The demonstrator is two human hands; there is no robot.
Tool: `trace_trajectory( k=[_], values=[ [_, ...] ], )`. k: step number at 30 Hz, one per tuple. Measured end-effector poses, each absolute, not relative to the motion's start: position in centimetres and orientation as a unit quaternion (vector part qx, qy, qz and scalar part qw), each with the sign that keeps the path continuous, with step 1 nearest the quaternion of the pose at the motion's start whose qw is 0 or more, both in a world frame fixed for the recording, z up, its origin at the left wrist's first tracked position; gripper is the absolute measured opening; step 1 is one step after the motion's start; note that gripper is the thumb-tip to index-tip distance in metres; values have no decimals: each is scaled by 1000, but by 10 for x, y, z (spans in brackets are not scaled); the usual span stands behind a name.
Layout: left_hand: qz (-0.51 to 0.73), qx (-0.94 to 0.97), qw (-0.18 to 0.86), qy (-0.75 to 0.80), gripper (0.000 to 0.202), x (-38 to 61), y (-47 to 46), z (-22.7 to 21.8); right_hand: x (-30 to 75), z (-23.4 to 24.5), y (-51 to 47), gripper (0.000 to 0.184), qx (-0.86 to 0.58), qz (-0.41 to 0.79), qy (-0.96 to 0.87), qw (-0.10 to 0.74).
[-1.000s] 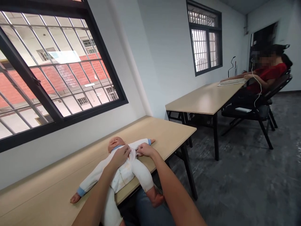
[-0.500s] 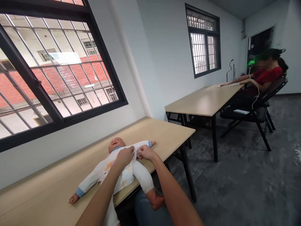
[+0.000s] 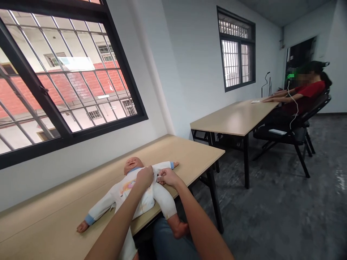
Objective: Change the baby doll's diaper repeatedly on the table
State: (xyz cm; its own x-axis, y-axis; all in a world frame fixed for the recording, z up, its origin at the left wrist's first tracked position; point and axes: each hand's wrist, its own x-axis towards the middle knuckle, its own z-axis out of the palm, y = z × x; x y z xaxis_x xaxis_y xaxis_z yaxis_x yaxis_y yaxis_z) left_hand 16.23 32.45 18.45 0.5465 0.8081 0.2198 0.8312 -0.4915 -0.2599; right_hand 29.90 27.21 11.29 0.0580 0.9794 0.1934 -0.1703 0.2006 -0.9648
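A baby doll (image 3: pixel 132 163) lies on its back on the wooden table (image 3: pixel 192 148), arms spread, legs hanging over the front edge. It wears a white baby shirt (image 3: pixel 119 193) with blue cuffs and a coloured print. My left hand (image 3: pixel 146 176) is closed on the shirt at the side of the doll's chest, its fingertips partly hidden. Just to its right, my right hand (image 3: pixel 167 177) pinches a small white piece, a tie or edge of the shirt. The two hands are a short distance apart. White pants (image 3: pixel 165 200) cover the doll's legs down to the bare foot.
A second table (image 3: pixel 222 119) stands beyond at the right, with a person in a red top (image 3: pixel 311 90) seated there. A black folding chair (image 3: pixel 292 139) holds a white flat object. A barred window (image 3: pixel 89 83) is in the wall behind my table.
My hands have moved slightly apart at the shirt's side, the left a little toward the doll's head. The seated person's arms have shifted on the far table.
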Motion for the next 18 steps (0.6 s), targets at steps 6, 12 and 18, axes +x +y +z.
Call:
trace_trajectory(
  k=[6,12,18],
  values=[
    [-64,-882,199,-422,23,162,308,182,298,108,277,20,-391,493,-464,623],
    [-38,-898,146,-412,25,163,313,180,299,100,283,23,-384,490,-442,645],
    [-43,-918,98,-382,30,141,306,195,298,105,280,25,-393,491,-424,652]
  ],
)
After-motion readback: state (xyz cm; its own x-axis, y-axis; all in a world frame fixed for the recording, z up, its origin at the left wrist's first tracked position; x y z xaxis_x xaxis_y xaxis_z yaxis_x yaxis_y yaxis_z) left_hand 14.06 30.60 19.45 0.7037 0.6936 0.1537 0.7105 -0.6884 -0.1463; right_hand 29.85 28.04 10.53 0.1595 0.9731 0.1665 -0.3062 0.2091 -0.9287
